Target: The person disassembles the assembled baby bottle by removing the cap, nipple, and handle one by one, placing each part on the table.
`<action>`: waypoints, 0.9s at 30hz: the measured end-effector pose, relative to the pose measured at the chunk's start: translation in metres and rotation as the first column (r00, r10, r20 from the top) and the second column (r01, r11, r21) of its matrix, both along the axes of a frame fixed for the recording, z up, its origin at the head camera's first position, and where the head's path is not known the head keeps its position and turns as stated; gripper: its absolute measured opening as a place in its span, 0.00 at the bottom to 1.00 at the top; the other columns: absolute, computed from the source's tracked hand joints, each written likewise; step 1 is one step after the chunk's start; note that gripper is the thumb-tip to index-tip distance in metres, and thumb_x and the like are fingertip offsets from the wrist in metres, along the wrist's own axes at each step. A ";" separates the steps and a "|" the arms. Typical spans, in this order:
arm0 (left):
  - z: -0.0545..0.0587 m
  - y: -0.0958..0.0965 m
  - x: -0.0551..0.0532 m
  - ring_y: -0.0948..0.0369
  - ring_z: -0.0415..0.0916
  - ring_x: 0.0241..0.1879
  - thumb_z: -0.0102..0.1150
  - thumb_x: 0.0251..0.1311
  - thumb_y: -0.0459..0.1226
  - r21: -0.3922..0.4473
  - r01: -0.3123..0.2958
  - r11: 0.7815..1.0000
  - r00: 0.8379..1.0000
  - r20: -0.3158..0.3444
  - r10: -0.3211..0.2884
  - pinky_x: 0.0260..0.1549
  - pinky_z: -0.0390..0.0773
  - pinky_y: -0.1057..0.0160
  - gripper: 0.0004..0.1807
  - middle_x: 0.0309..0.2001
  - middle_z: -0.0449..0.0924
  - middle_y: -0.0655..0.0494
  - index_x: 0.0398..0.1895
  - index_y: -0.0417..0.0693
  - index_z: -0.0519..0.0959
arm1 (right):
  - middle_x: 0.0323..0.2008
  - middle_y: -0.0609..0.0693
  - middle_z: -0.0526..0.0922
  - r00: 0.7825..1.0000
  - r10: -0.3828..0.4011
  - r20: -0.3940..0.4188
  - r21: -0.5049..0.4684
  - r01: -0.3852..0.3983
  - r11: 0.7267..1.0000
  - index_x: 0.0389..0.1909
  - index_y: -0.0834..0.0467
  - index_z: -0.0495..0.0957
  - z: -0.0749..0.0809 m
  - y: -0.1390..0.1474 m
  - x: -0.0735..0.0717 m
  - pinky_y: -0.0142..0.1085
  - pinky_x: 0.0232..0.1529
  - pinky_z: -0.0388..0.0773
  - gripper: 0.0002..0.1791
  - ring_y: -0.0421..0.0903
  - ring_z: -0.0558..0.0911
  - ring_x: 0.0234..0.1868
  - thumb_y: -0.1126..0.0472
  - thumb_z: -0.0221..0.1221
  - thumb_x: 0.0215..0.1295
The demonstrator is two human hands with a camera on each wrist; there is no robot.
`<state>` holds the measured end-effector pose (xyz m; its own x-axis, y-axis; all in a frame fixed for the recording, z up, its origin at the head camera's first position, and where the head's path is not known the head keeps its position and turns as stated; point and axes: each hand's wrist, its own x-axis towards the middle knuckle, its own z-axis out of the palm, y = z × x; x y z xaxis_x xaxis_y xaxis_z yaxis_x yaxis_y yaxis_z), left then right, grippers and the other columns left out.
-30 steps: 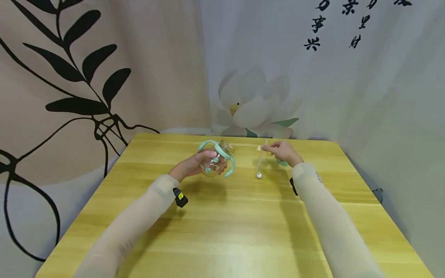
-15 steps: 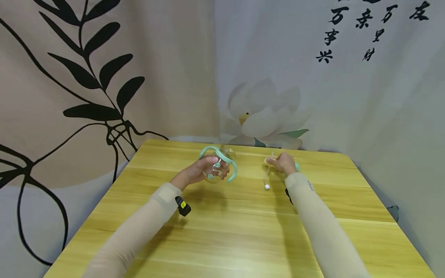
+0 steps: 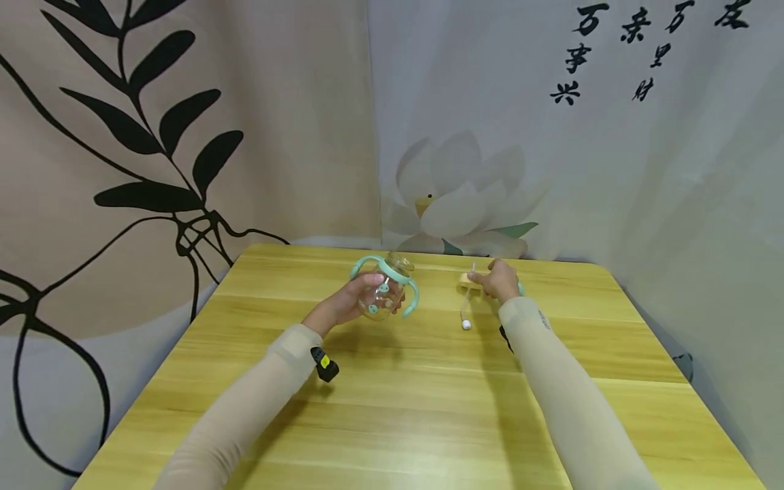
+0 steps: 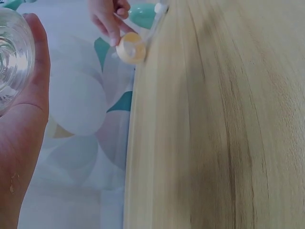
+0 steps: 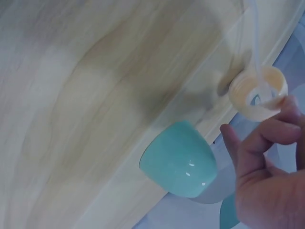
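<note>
My left hand point(image 3: 352, 298) grips a clear baby bottle point(image 3: 381, 301) with mint-green handles point(image 3: 413, 299), tilted above the table. The bottle's mouth is bare and points away to the upper right; its clear base point(image 4: 13, 62) shows in the left wrist view. With thumb and fingertips, my right hand point(image 3: 502, 280) pinches a pale yellow screw collar point(image 5: 238, 95). From the collar hangs a thin translucent straw point(image 5: 256, 43), ending in a small white weighted ball point(image 3: 466, 325). Beside the right hand sits a mint-green cap point(image 5: 178, 160), mostly hidden behind the hand in the head view.
Beneath both hands spreads a wooden table point(image 3: 392, 408), its back edge just beyond them. Behind it hangs a curtain point(image 3: 294, 122) printed with leaves, a lotus and dark characters.
The head view has shifted a little. My right hand has turned slightly, bringing the collar more into view and covering more of the mint-green cap. My left hand keeps its hold on the baby bottle.
</note>
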<state>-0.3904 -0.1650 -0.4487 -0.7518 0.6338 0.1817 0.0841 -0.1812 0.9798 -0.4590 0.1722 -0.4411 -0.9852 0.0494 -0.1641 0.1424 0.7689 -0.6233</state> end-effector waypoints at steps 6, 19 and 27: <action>-0.005 0.001 0.001 0.59 0.83 0.41 0.48 0.69 0.52 0.002 0.003 1.000 1.000 0.013 -0.003 0.45 0.83 0.59 0.18 0.41 0.86 0.57 0.42 0.53 0.83 | 0.21 0.52 0.82 0.999 0.002 -0.035 -0.001 -0.002 1.000 0.74 0.72 0.65 -0.003 0.003 0.001 0.54 0.63 0.78 0.41 0.50 0.83 0.28 0.46 0.65 0.75; 0.003 0.011 -0.003 0.60 0.82 0.39 0.50 0.67 0.53 -0.011 0.009 1.000 1.000 0.006 -0.009 0.42 0.84 0.60 0.18 0.42 0.85 0.55 0.40 0.52 0.83 | 0.28 0.57 0.85 0.987 0.074 -0.144 0.017 -0.073 0.997 0.78 0.68 0.60 0.033 -0.003 0.008 0.43 0.35 0.82 0.42 0.52 0.84 0.24 0.45 0.62 0.77; 0.003 0.018 -0.005 0.57 0.84 0.41 0.45 0.70 0.48 0.051 0.027 0.998 0.999 0.016 -0.028 0.44 0.88 0.52 0.19 0.42 0.85 0.51 0.47 0.47 0.81 | 0.44 0.62 0.84 0.943 0.307 -0.124 -0.190 -0.327 0.926 0.73 0.62 0.67 0.089 -0.033 0.040 0.35 0.21 0.68 0.40 0.42 0.67 0.16 0.33 0.51 0.79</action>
<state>-0.3958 -0.1472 -0.4457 -0.7376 0.6444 0.2016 0.0618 -0.2329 0.9705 -0.4193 0.1387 -0.3519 -0.9549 -0.2932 -0.0466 -0.1523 0.6184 -0.7710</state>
